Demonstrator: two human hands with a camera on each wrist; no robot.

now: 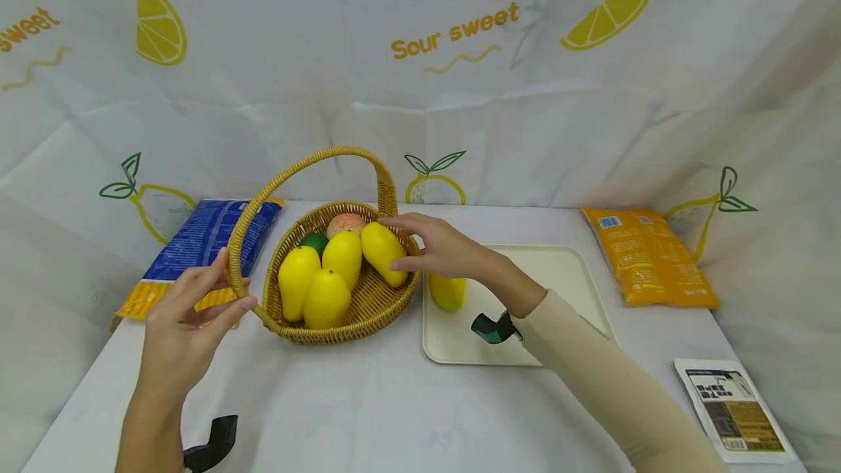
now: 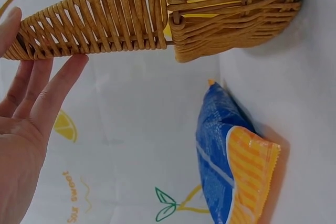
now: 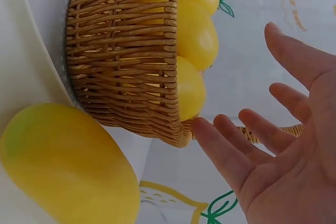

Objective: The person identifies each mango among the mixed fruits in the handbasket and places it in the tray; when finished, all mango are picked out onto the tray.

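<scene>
A wicker basket (image 1: 342,336) stands on the table with several yellow mangoes (image 1: 326,299), a green fruit (image 1: 315,241) and a pinkish round fruit (image 1: 346,222) inside. My left hand (image 1: 180,327) holds the basket's arched handle (image 2: 100,22) low on its left side, thumb on one face and fingers on the other. Over the right rim, my right hand (image 1: 443,247) is spread with nothing gripped, its fingertips close to the rightmost mango (image 1: 381,250). Another mango (image 3: 73,166) lies on the cream tray (image 1: 525,261), partly hidden by my right hand in the head view.
Behind my left hand lies a blue and yellow bag (image 1: 210,232). An orange packet (image 1: 647,258) sits right of the tray, with a white and brown pouch (image 1: 736,411) nearer the front. A printed white curtain (image 1: 296,79) hangs behind the table.
</scene>
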